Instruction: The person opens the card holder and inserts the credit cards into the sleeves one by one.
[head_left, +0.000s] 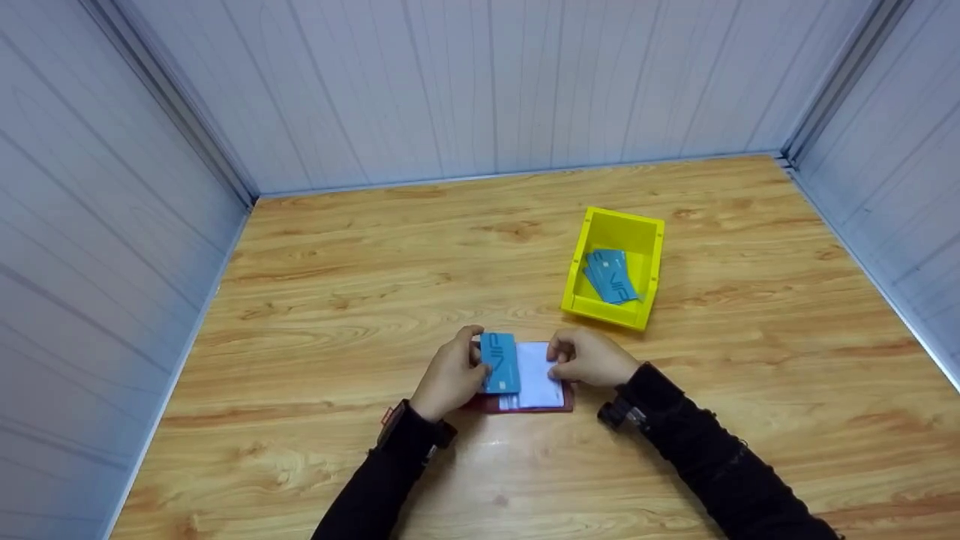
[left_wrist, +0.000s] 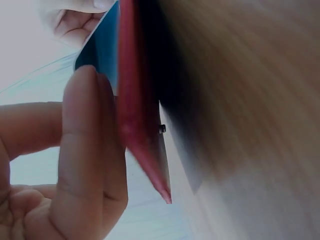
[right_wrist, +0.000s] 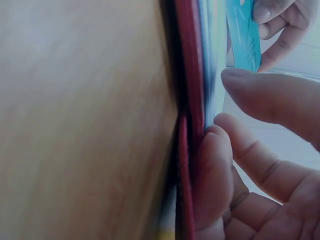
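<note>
A blue card is pinched in my left hand, above the left part of an open red-covered card holder. White and clear pages lie inside the holder. My right hand holds the holder's right edge, thumb over the page side and fingers curled at the rim. The right wrist view shows those fingers against the red cover, with the blue card beyond. In the left wrist view, the fingers are beside the red cover, and the card's lower part is hidden.
A yellow bin stands behind and right of the holder, with several blue cards inside. The wood-grain table is bounded by pale panel walls at the back and sides.
</note>
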